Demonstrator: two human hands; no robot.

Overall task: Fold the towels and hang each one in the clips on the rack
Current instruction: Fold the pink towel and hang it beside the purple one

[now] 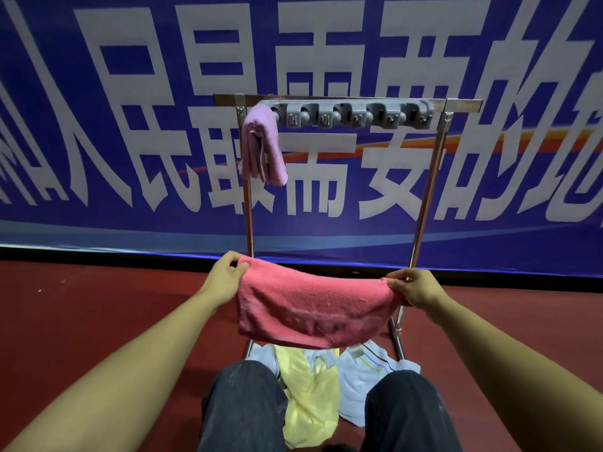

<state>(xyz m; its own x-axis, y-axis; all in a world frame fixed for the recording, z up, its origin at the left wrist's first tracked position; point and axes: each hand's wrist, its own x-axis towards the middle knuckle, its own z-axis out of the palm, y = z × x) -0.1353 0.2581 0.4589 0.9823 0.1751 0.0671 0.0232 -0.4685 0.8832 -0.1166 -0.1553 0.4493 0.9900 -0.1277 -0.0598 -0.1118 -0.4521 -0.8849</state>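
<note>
Pink towel (pixel 313 305) between pinching fingers (pixel 239 267)

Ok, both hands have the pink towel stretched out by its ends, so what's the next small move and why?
Probably bring the left hand and right hand together to fold the pink towel narrower. It hangs wide, while the lilac towel already clipped on the rack is a slim bundle, and the grey clips look narrow.

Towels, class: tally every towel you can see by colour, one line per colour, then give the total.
Lilac towel, hanging on the rack: 1
Pink towel, held between the left hand and right hand: 1
Yellow towel, on the floor: 1
White towels, on the floor: at least 1; the heap hides any more
Total: at least 4
</note>
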